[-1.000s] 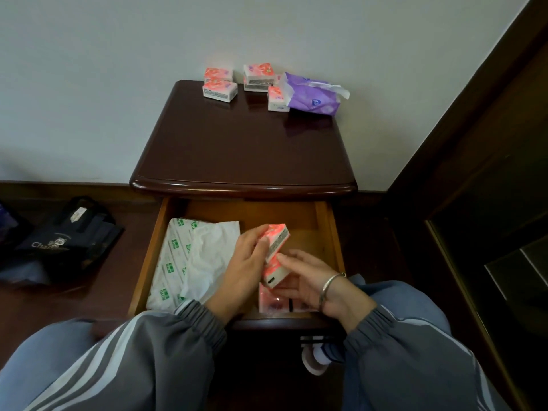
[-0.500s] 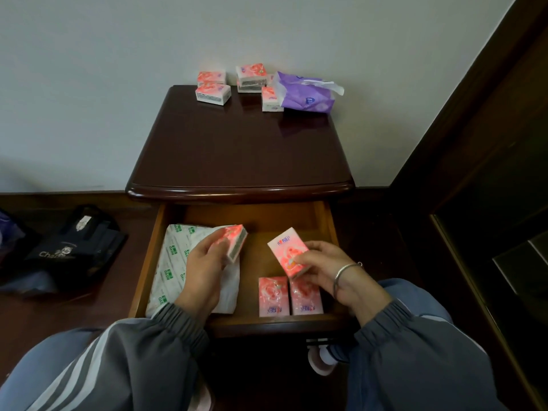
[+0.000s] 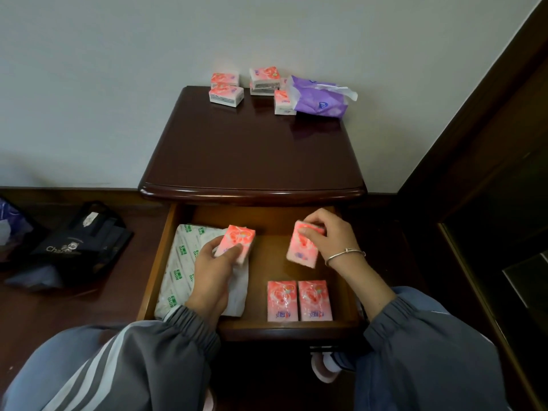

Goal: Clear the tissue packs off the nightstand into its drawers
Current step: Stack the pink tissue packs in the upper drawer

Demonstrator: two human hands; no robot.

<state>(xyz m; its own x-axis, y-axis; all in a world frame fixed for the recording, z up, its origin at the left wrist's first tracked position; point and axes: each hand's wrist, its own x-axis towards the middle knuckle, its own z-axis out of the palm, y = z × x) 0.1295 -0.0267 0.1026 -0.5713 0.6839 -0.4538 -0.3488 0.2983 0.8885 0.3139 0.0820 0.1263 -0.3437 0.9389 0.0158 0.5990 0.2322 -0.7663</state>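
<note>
Over the open drawer [image 3: 154, 259], each hand holds one pink tissue pack.

The left hand [image 3: 212, 271] grips the left pack [image 3: 237, 241] above a white-and-green pack [image 3: 181, 262] in the drawer's left half; the right hand [image 3: 329, 235] pinches the right pack [image 3: 302, 249] above its right half. Two flat packs [image 3: 299, 301] lie side by side at the drawer's front right. Beyond the drawer, small pink packs [image 3: 226, 95] and a purple pack [image 3: 321, 99] sit at the nightstand's [image 3: 252, 149] far edge.

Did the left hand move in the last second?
Yes. The left hand, holding a pink tissue pack, moved left, over the white-green pack in the drawer.
</note>
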